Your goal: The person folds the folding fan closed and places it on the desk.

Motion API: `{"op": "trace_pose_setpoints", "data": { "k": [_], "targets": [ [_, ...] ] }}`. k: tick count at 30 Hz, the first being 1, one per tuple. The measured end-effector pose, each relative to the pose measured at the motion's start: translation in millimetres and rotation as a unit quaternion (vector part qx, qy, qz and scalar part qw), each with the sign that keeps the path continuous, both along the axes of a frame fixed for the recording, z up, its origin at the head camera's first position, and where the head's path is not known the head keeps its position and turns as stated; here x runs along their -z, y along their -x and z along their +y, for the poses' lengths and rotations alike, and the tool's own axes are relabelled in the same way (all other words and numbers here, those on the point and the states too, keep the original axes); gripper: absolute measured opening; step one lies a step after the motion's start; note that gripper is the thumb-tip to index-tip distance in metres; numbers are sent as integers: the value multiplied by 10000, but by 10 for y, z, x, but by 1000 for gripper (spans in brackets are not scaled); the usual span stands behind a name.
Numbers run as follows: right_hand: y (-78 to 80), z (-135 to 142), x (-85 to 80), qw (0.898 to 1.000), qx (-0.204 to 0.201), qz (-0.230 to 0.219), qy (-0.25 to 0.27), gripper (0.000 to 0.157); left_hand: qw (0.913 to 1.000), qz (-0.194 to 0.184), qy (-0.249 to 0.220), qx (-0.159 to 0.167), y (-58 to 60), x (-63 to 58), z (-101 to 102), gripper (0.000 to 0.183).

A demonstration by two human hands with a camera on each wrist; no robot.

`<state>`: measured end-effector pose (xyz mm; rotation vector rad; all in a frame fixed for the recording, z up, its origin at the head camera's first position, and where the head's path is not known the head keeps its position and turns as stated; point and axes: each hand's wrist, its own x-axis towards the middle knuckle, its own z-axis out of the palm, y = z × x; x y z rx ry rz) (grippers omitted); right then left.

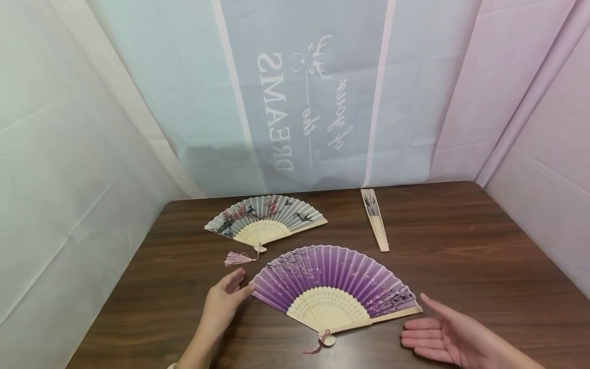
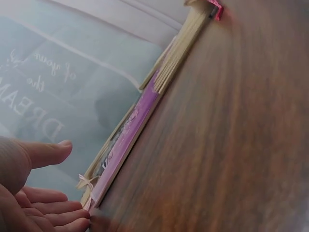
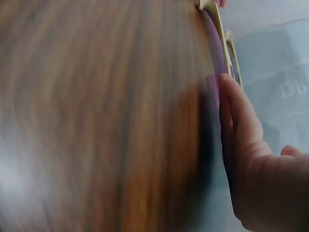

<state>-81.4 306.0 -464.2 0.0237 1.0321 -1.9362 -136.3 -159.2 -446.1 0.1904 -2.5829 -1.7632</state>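
Observation:
A purple folding fan (image 1: 333, 266) lies spread on the table, its pale slatted ribs (image 1: 328, 306) toward me and a dark pink cord (image 1: 314, 350) at the pivot. My left hand (image 1: 220, 306) is beside the fan's left edge, thumb and fingers apart; whether the thumb tip touches it I cannot tell. In the left wrist view the left hand (image 2: 36, 193) shows an empty palm near the purple fan (image 2: 126, 133). To the right, my right hand (image 1: 454, 335) extends its fingers palm up, close to the fan's right outer rib. The right wrist view shows the right hand (image 3: 251, 145) partly overlapping the fan.
Behind on the left lies a spread grey floral fan (image 1: 272, 212) with a pink tassel (image 1: 238, 258). A folded fan (image 1: 377, 223) rests at the back right. The brown wooden table (image 1: 465, 256) meets a printed cloth backdrop (image 1: 318, 102) along its far edge.

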Motion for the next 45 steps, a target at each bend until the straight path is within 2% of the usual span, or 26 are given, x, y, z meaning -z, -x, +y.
{"op": "trace_pose_setpoints", "data": {
  "k": [4,13,22,27,33,45],
  "targets": [
    [-36,-134,38,9994,-79,-123,305,71,10000,-35,7,-30,-28,5,2,63],
    [-91,-462,115,9962,208,-274,798,59,9999,68,-74,46,-75,21,-2,62],
    [-108,-699,159,9947,858,-91,565,44,9995,41,-307,59,-117,34,-1,60],
    [-124,-833,194,9917,1249,-47,289,40,9992,111,-388,84,-106,52,5,59],
    [-114,-930,200,9866,1624,17,-136,25,9985,-27,-540,123,-81,66,27,59],
    [-62,-963,200,9884,1512,-38,158,24,9982,-100,-575,122,-100,9,35,57]
  ]
}}
